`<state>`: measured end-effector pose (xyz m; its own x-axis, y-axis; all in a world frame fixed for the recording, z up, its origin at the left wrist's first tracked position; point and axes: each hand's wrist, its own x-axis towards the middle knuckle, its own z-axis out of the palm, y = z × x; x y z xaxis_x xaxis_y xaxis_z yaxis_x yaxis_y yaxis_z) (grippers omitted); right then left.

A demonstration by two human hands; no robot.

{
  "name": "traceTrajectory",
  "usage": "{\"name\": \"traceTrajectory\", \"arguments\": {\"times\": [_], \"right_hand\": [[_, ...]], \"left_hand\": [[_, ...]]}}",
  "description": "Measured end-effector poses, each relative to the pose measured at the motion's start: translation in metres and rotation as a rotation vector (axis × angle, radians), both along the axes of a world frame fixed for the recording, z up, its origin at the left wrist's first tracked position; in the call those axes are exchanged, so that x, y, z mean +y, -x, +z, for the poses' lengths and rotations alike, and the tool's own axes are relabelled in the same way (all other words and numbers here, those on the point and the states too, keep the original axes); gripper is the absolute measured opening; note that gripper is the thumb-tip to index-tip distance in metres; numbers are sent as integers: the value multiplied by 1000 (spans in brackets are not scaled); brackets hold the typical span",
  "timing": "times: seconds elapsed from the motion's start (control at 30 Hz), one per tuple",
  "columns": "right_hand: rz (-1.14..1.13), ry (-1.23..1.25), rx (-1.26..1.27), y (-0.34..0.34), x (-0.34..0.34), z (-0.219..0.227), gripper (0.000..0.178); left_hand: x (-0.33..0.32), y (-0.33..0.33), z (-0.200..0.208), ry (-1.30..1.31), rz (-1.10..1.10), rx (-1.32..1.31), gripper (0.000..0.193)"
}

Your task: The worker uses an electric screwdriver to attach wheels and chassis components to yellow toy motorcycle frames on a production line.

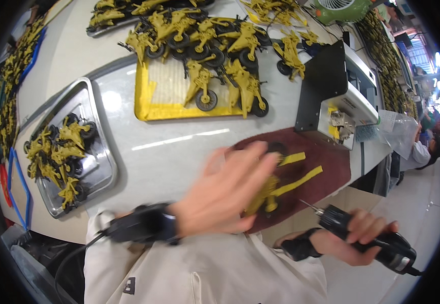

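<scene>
My left hand (230,187), slightly blurred, reaches over a yellow toy motorcycle (266,200) lying on a maroon mat (326,164). Its fingers are stretched out and cover much of the toy; whether they touch it is unclear. A dark wheel (276,148) shows just past the fingertips. Off the mat's near right edge, my right hand (364,235) is closed around a black electric screwdriver (336,221). The thin bit points up and left toward the mat, apart from the motorcycle. Two yellow strips (301,181) lie on the mat beside the toy.
A yellow-edged cardboard tray (166,112) at the back is heaped with yellow toy motorcycles (199,83). To the left, a metal tray (109,169) holds several more. A black-and-white machine (339,96) stands behind the mat on the right, near a green fan (339,7).
</scene>
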<state>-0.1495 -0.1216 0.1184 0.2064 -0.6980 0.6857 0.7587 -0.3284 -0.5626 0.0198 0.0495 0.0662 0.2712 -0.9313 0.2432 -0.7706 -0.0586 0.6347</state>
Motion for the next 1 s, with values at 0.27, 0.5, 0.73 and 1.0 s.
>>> {"name": "traceTrajectory", "arguments": {"times": [0.27, 0.5, 0.73, 1.0], "right_hand": [[-170, -194, 179, 15, -28, -21, 49], [-93, -216, 238, -4, -17, -17, 49], [-227, -186, 238, 25, -9, -20, 52], [-244, -2, 75, -20, -64, 15, 55]], "left_hand": [[231, -113, -14, -501, 1085, -480, 92], [39, -204, 1, 98, 564, -605, 101], [47, -286, -61, -239, 688, -211, 92], [8, -41, 56, 123, 341, -320, 82]]}}
